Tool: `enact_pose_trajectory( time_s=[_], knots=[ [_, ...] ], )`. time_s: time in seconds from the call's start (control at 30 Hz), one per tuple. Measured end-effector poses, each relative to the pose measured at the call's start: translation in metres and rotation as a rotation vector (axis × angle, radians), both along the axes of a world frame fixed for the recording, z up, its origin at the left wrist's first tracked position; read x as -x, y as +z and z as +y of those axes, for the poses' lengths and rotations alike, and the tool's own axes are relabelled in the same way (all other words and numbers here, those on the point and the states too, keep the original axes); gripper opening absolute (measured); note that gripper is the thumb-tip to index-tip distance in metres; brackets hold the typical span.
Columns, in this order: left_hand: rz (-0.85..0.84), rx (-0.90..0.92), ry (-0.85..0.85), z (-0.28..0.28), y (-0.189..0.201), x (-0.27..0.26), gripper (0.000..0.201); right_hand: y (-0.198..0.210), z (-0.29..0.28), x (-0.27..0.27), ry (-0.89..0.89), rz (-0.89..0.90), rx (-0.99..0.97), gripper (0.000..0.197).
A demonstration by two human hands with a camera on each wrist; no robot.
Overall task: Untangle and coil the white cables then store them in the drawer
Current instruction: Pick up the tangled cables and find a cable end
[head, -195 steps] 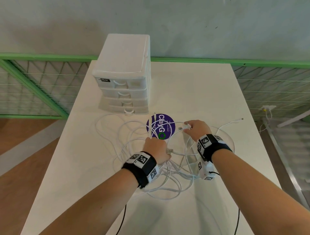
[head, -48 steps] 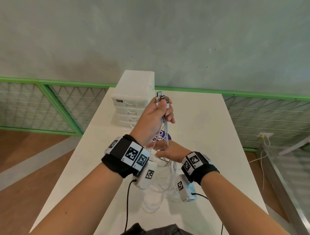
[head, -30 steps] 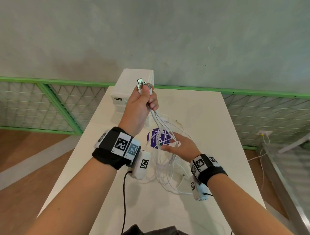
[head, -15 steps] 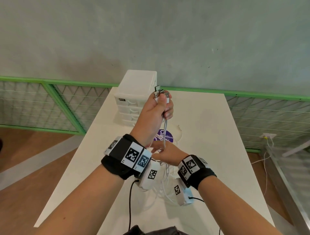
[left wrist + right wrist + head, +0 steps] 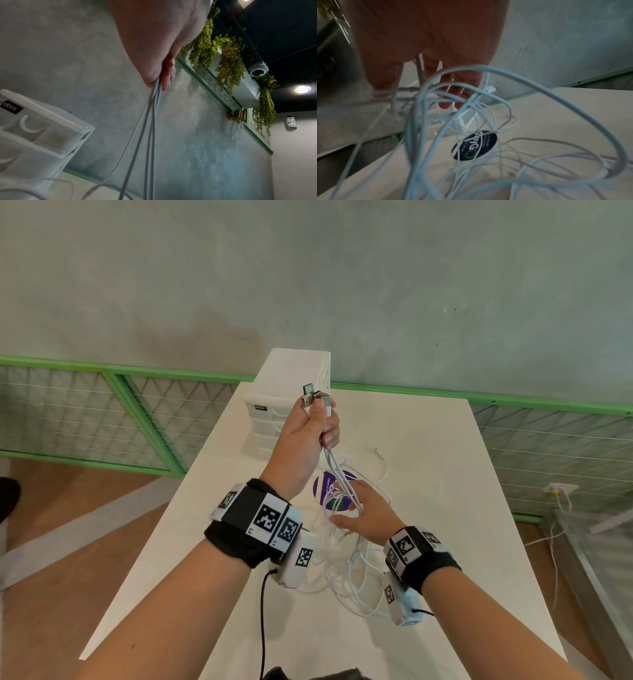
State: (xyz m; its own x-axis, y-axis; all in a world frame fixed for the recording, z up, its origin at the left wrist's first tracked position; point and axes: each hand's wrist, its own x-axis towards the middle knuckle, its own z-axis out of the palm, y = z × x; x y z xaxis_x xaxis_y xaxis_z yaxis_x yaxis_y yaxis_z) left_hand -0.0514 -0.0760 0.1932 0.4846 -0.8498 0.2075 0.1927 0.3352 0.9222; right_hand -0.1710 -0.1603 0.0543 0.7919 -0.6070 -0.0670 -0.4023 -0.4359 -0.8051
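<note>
My left hand [image 5: 313, 429] is raised above the table and grips a bundle of white cables [image 5: 337, 474] just below their USB plugs [image 5: 313, 397], which stick up out of the fist. In the left wrist view the cables [image 5: 150, 121] hang down from the fist [image 5: 159, 81]. My right hand [image 5: 363, 513] is lower, its fingers spread and threaded among the hanging strands. The right wrist view shows those fingers [image 5: 452, 94] straight among the tangled loops [image 5: 471, 121]. The rest of the tangle [image 5: 346, 570] lies on the table. The white drawer unit [image 5: 287, 402] stands behind, with its drawers closed.
A purple round sticker [image 5: 334, 489] marks the white table [image 5: 462, 508] under the hands. Green railing with mesh [image 5: 102, 412] runs behind and left of the table. A metal frame and loose wires [image 5: 561, 508] stand at the right. Black wrist-camera leads [image 5: 263, 611] hang by my arms.
My left hand has risen a little with the plugs. My right hand, half a second ago closed round the strands just below it, has slid down and spread its fingers among them.
</note>
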Motion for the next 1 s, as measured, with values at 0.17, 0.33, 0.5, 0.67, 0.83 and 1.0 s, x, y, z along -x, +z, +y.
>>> enact_pose_trajectory(
  time_s=[0.17,0.33,0.5,0.67,0.83,1.0],
  knots=[
    [0.037,-0.039,-0.011,-0.004,-0.005,0.004,0.025,0.03,0.012,-0.007,-0.201,-0.381,0.014,0.018],
    [0.107,-0.047,-0.007,-0.006,-0.005,0.009,0.025,0.055,0.019,-0.021,-0.123,-0.481,0.013,0.044],
    [0.146,-0.024,0.039,-0.005,-0.004,0.004,0.026,0.061,0.03,-0.027,0.004,-0.457,-0.234,0.005],
    [-0.115,-0.213,0.255,0.006,-0.03,-0.026,0.022,0.057,0.022,-0.02,-0.108,-0.431,-0.159,0.019],
    [-0.139,-0.536,0.369,0.008,-0.059,-0.041,0.038,0.05,0.013,-0.024,-0.167,-0.365,-0.062,0.024],
    [-0.786,-0.406,0.747,0.019,-0.055,-0.048,0.062,0.048,0.002,-0.028,-0.106,-0.215,0.026,0.022]
  ],
)
